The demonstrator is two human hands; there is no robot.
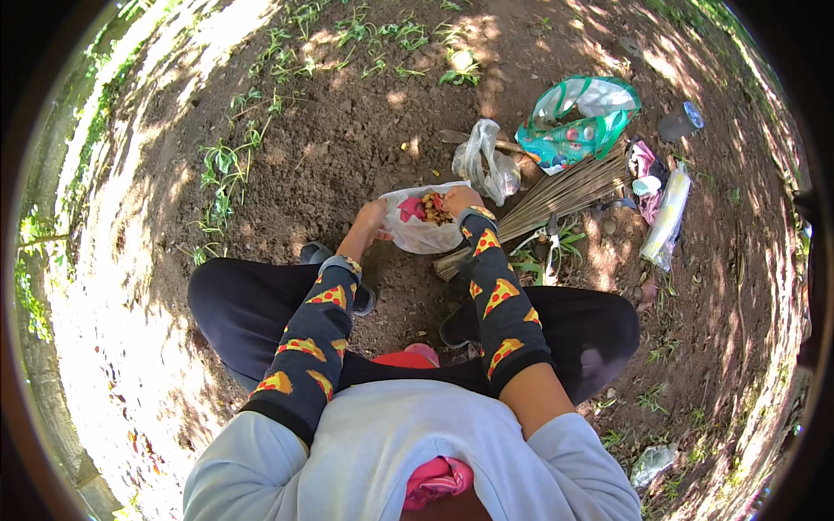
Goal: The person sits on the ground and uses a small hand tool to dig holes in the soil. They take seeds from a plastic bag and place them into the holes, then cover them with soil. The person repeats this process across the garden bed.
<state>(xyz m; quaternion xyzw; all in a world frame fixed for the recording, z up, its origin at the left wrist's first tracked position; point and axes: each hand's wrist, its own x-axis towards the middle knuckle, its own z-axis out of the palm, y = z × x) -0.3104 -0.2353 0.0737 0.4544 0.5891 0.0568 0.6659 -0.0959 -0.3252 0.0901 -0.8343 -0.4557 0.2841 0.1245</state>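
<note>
A white plastic bag (425,239) lies opened in front of me, with small brown and reddish rounded pieces (433,207) and something bright pink (410,209) inside. My left hand (373,219) grips the left edge of the bag. My right hand (460,199) is at the bag's right side with its fingers over the contents; whether it holds a piece or the bag's edge is hidden. Just beyond, a knotted clear plastic bag (485,166) with something in it rests on the soil. Dark sleeves with a pizza pattern cover both forearms.
A bundle of thin sticks, like a broom (560,195), lies at right, with pruning shears (552,247) near it. Beyond are a green patterned bag (573,140), a dark cylindrical container (677,124) and a clear plastic packet (668,215). Leafy plants (223,163) lie on the soil at left.
</note>
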